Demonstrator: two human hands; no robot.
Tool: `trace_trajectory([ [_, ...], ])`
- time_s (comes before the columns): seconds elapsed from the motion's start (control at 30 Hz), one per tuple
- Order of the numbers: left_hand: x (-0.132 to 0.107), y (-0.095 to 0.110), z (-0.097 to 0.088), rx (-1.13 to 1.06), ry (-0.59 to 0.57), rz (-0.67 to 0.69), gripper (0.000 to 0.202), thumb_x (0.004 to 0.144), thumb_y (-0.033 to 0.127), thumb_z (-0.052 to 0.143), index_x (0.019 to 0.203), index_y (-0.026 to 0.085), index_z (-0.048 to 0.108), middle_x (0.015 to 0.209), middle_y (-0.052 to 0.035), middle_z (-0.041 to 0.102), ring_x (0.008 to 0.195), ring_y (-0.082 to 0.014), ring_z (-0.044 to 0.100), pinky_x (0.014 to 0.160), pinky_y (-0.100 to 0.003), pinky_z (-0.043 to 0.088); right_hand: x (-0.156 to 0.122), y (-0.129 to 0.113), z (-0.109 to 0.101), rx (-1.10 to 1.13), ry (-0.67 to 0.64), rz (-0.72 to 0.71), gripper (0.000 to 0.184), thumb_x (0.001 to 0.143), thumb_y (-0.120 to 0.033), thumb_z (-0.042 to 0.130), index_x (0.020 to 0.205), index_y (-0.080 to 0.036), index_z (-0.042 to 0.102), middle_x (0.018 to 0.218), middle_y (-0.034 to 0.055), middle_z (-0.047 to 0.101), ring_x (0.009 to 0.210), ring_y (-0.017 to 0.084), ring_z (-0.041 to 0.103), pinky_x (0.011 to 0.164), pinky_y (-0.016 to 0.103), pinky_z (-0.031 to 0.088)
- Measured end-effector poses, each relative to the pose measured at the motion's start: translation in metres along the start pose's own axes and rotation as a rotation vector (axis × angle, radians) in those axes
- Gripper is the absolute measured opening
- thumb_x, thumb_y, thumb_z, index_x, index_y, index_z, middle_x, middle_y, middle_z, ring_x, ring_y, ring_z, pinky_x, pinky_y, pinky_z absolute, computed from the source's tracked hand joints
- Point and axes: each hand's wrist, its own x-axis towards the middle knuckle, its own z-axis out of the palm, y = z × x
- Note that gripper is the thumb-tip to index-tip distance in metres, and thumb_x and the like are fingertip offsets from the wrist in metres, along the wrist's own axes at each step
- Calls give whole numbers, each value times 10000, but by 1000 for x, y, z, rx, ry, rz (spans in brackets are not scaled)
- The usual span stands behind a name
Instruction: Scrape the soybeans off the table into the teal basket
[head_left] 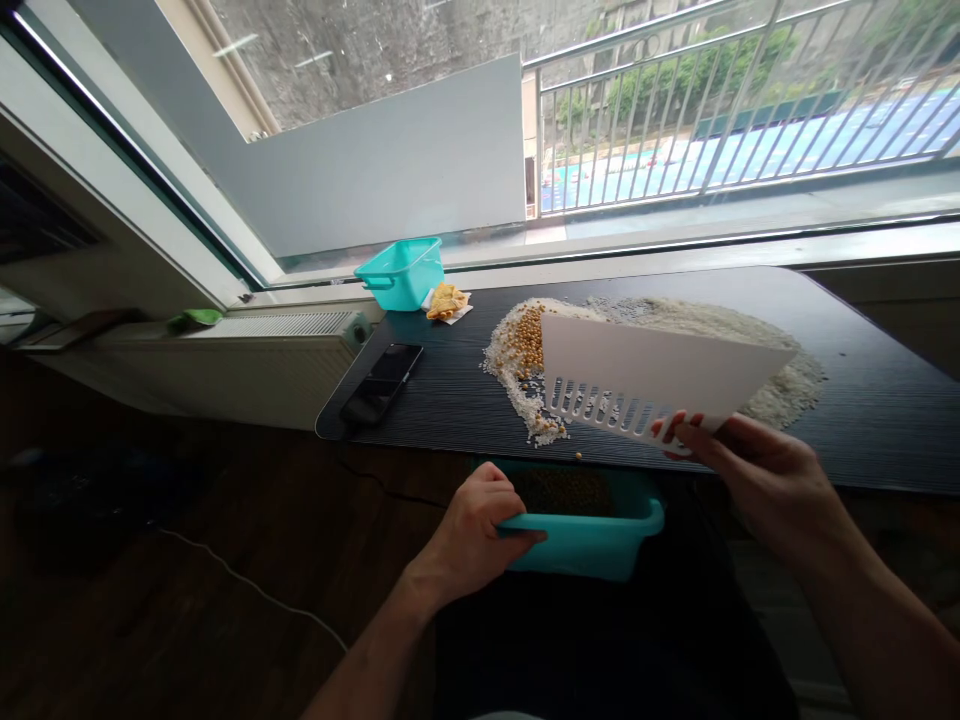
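My left hand [476, 535] grips the left handle of a teal plastic bin [600, 545] held below the front edge of the dark table [450, 395]; brownish grains show inside it. My right hand [750, 475] pinches the lower edge of a white slotted scoop [660, 375] tilted above the table. Behind the scoop lies a spread of white rice [787, 385] mixed with a patch of yellow beans [525, 340]. One loose bean [578, 456] lies near the table's edge.
A black phone [382, 382] lies at the table's left end. A second teal bin [401, 272] and a yellow crumpled wrapper [447, 300] sit by the window sill. A radiator [247, 350] stands left of the table, and a white cable [247, 585] runs over the wooden floor.
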Motion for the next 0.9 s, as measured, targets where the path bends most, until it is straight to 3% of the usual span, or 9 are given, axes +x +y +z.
trace_trajectory([
  [0.1, 7, 2, 3, -21, -17, 14, 516, 820, 136, 883, 586, 217, 431, 599, 33, 585, 718, -166, 573, 731, -304, 488, -10, 7, 5, 2, 112, -47, 411, 700, -705, 919, 800, -312, 850, 904, 27, 874, 908, 301, 831, 975, 500, 678],
  [0.23, 17, 7, 4, -34, -39, -1, 534, 816, 157, 892, 579, 218, 417, 597, 29, 579, 739, -172, 586, 728, -298, 486, -25, 15, 7, -27, 157, -66, 392, 706, -686, 914, 819, -314, 863, 902, 34, 885, 902, 355, 846, 941, 547, 692],
  [0.33, 21, 12, 6, -34, -47, -17, 543, 801, 170, 913, 579, 218, 419, 602, 23, 587, 764, -184, 595, 717, -301, 486, -39, 25, 14, -53, 188, -92, 295, 784, -591, 897, 901, -321, 872, 990, 17, 895, 990, 349, 848, 1034, 567, 655],
  [0.4, 21, 15, 8, -26, -44, -20, 532, 799, 173, 917, 583, 218, 433, 609, 17, 603, 777, -193, 602, 715, -308, 490, -47, 32, 20, -37, 296, -168, 239, 815, -554, 884, 884, -326, 862, 986, 6, 895, 993, 329, 849, 1076, 554, 634],
  [0.5, 19, 22, 9, 18, -57, -34, 452, 808, 180, 916, 611, 213, 510, 664, -6, 660, 827, -213, 627, 734, -323, 511, -52, 40, 28, 7, 376, -219, 197, 854, -504, 872, 892, -312, 852, 996, 10, 894, 969, 305, 850, 1061, 522, 644],
  [0.6, 14, 34, 4, 124, -96, -84, 256, 802, 234, 937, 764, 207, 686, 864, -52, 755, 929, -251, 673, 813, -370, 562, -50, 43, 30, 61, 382, -231, 206, 853, -495, 881, 903, -298, 843, 989, 12, 888, 856, 267, 845, 950, 479, 692],
  [0.67, 7, 42, -4, 195, -114, -126, 254, 812, 314, 940, 977, 216, 774, 1061, -94, 789, 1037, -290, 705, 910, -432, 595, -46, 46, 31, 93, 413, -255, 243, 830, -511, 896, 885, -281, 841, 968, 18, 883, 795, 250, 835, 852, 450, 717],
  [0.77, -3, 40, -33, 211, -77, -172, 507, 904, 443, 851, 1348, 233, 725, 1422, -145, 739, 1332, -328, 670, 1161, -509, 547, -41, 48, 31, 128, 472, -292, 293, 766, -520, 933, 797, -246, 833, 912, 35, 873, 747, 237, 817, 747, 402, 726],
  [0.9, 3, -4, -90, 513, 237, -401, 536, 1054, 474, 590, 1485, 160, 630, 1628, -204, 614, 1589, -380, 474, 1315, -635, 363, -37, 48, 31, 134, 476, -291, 280, 751, -501, 932, 774, -237, 843, 898, 51, 871, 742, 235, 810, 711, 378, 721],
])
